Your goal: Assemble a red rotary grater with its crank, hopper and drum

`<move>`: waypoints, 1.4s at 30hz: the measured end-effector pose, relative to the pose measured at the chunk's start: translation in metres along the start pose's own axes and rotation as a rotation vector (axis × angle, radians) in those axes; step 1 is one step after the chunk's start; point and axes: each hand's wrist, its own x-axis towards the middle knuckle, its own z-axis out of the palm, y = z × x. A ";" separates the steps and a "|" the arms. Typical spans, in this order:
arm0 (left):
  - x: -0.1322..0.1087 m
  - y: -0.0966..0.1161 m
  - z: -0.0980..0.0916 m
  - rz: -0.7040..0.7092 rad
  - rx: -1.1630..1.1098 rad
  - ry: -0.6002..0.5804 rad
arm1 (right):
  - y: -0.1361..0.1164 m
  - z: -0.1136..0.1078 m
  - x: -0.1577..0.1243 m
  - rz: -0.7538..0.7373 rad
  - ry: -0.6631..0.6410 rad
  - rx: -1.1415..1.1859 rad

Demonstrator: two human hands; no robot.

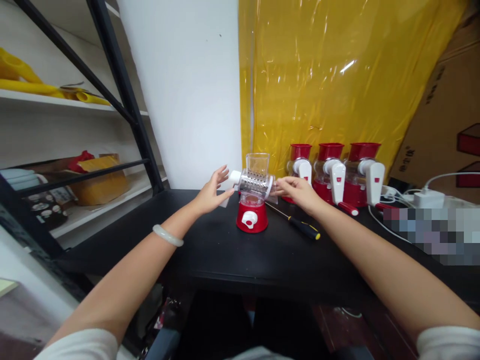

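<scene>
A rotary grater point(252, 212) stands upright on the black table, with a red base, a white knob at its front and a clear hopper on top. Its perforated metal drum point(256, 182) lies sideways inside the clear housing, and a white end sticks out on the left. My left hand point(213, 192) is open beside that white end, fingers spread and thumb close to it. At the opposite side, my right hand point(296, 191) has its fingers pinched together at the clear rim of the housing. Exactly what the fingertips grip is partly hidden.
A black-and-yellow screwdriver point(304, 228) lies right of the grater. Several red-and-white rotary graters point(336, 180) stand behind it, near a white charger with cables point(429, 199). A metal-framed shelf point(125, 105) rises at left; yellow sheeting point(318, 75) hangs at the back.
</scene>
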 end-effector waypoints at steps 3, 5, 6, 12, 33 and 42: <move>-0.017 -0.001 -0.015 -0.046 0.294 -0.246 | -0.007 -0.016 0.007 -0.017 0.146 0.021; -0.030 0.003 -0.021 -0.044 0.504 -0.365 | -0.008 -0.021 0.008 -0.075 0.210 -0.063; -0.035 0.007 -0.022 -0.034 0.613 -0.386 | -0.007 -0.021 0.008 -0.104 0.205 -0.128; -0.046 0.063 -0.040 -0.026 1.005 -0.476 | 0.007 -0.003 0.002 -0.184 -0.051 -0.421; 0.091 0.022 -0.017 -0.249 1.018 -0.417 | 0.048 0.018 0.018 -0.177 -0.103 -0.072; -0.006 0.094 -0.080 -0.240 0.706 -0.907 | 0.044 0.021 0.015 -0.130 -0.086 -0.038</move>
